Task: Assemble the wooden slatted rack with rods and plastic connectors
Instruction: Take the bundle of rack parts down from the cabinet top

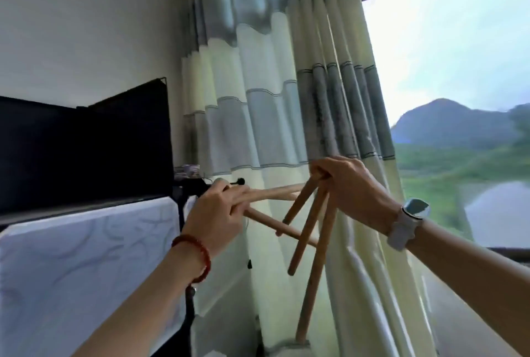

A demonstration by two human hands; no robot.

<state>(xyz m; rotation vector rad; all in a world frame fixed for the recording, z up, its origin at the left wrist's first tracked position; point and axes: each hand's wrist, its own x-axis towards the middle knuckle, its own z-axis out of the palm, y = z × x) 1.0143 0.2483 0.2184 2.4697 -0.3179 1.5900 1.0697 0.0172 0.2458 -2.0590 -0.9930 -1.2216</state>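
My left hand (220, 214) grips a bundle of wooden rods (275, 193) that stick out to the right, one of them slanting down (284, 229). My right hand (348, 184) grips the top ends of three more wooden rods (314, 244), which fan out downward and to the left, crossing the left hand's rods. Both hands are raised in front of the curtain. A red bead bracelet is on my left wrist and a white watch on my right. No slats or plastic connectors are in view.
A striped cream and grey curtain (266, 84) hangs straight ahead. A window (459, 69) on the right looks out on hills and water. At left a black panel (86, 150) stands over a white padded surface (80, 265). A dark stand (186, 193) rises beside it.
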